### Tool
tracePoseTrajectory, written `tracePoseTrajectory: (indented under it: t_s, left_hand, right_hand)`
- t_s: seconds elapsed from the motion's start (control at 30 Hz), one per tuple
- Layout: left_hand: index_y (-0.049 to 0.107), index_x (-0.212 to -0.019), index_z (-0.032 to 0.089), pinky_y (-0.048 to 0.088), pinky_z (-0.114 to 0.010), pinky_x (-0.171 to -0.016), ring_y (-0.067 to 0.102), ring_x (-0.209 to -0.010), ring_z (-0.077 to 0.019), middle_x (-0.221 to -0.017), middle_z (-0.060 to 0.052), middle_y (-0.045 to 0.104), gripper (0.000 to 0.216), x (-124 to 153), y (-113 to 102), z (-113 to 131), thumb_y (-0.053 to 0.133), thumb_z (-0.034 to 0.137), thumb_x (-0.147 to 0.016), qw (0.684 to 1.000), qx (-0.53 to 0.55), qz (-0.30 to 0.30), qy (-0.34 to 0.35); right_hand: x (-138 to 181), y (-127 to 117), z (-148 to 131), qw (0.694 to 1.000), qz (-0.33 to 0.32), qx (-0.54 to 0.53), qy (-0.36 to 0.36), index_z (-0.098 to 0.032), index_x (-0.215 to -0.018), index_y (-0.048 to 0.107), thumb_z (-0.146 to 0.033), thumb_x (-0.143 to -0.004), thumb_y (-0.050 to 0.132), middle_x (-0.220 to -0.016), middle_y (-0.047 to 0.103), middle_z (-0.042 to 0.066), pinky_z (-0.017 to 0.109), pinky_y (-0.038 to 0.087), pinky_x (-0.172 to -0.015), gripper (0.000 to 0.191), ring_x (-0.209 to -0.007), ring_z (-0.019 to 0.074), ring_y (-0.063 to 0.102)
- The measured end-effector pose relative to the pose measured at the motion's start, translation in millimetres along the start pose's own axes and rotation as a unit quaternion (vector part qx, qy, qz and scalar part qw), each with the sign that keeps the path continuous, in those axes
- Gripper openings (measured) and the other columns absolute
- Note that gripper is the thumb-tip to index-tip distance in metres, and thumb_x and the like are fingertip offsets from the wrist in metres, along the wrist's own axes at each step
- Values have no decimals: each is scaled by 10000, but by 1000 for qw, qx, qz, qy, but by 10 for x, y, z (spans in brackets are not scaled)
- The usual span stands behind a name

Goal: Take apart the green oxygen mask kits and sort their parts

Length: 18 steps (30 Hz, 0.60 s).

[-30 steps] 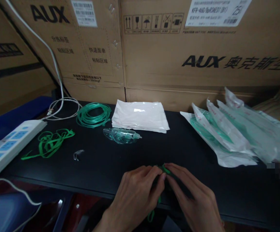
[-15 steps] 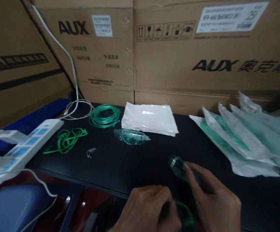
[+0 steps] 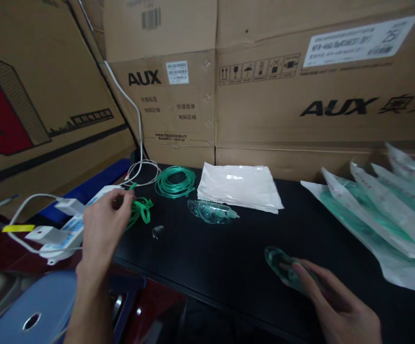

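Left hand (image 3: pixel 102 224) now at table (image 3: pixel 211 260) edge

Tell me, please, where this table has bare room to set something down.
The table is bare at front middle, between the loose mask, the small clip and the mask under the right hand. Crowded: green straps in the left hand, sealed bags at right.

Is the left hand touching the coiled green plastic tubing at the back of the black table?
No, the left hand pinches the tangled flat green strap, while the coiled green tubing lies apart behind it.
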<state>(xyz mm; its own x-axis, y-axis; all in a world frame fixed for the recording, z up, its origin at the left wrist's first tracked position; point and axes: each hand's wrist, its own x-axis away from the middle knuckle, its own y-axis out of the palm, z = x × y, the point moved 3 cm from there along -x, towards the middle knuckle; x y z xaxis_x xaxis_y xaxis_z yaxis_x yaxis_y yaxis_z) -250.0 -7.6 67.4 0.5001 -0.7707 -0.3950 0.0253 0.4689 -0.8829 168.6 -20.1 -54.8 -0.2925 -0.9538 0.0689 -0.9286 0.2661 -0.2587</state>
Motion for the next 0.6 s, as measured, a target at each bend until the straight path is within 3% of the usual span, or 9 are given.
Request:
tracePoseTrajectory:
  t_s: [0.13,0.23,0.3,0.37,0.47,0.53,0.6]
  left_hand:
    - [751,-1102,100,474,-349,-712,728,-866,-325,-923,-141,771,418,-138,197,-216,496,416,-1000,995,-55,-80,3]
    - [688,-1238,38,496,-391,-790,711,-1041,-397,-1080,-193,754,540,-143,249,-403,466,472,-1004,992,-67,-105,8]
    - [613,-1338,39,494,-433,-852,642,-1185,-450,-1190,-188,712,631,-121,246,-480,404,538,-1012,993,-72,-91,2]
    - [549,-1419,95,479,-470,-906,590,-1244,-462,-1276,-146,660,677,-54,219,-431,331,598,-1023,998,-59,-36,1]
    - [555,-1435,214,465,-453,-936,639,-1097,-348,-1320,-71,614,557,208,195,-27,318,553,-1062,998,35,37,45]
    - [633,-1340,257,486,-381,-874,656,-919,-236,-1226,-35,653,393,483,248,420,422,452,-1073,980,157,16,124]
    - [694,-1220,280,518,-295,-834,678,-901,-178,-1074,4,700,229,792,356,914,566,342,-1041,920,304,-46,243]
  right_hand:
    - [-5,47,-87,999,-5,-45,-2,-246,-883,861,-620,-672,850,-918,858,44,192,644,-783,429,-878,275,825]
    - [-10,57,-104,998,-21,-63,0,-246,-927,865,-600,-723,838,-963,857,56,211,638,-825,410,-928,273,819]
    - [-12,51,-80,997,-33,-74,10,-242,-1028,856,-584,-778,816,-1055,847,69,256,625,-905,426,-1009,281,803]
    - [-15,50,-45,993,-60,-94,23,-235,-1174,815,-565,-840,781,-1174,817,85,324,582,-1013,471,-1115,288,766]
    - [-23,60,-15,982,-114,-147,43,-249,-1352,713,-512,-867,788,-1314,757,93,414,503,-1118,557,-1205,286,723]
    - [-29,67,-23,974,-138,-175,49,-274,-1382,685,-456,-827,847,-1337,746,86,439,474,-1142,606,-1219,279,715]
    - [-34,72,-46,969,-152,-190,44,-302,-1352,704,-393,-785,896,-1333,750,74,437,485,-1133,606,-1229,273,709]
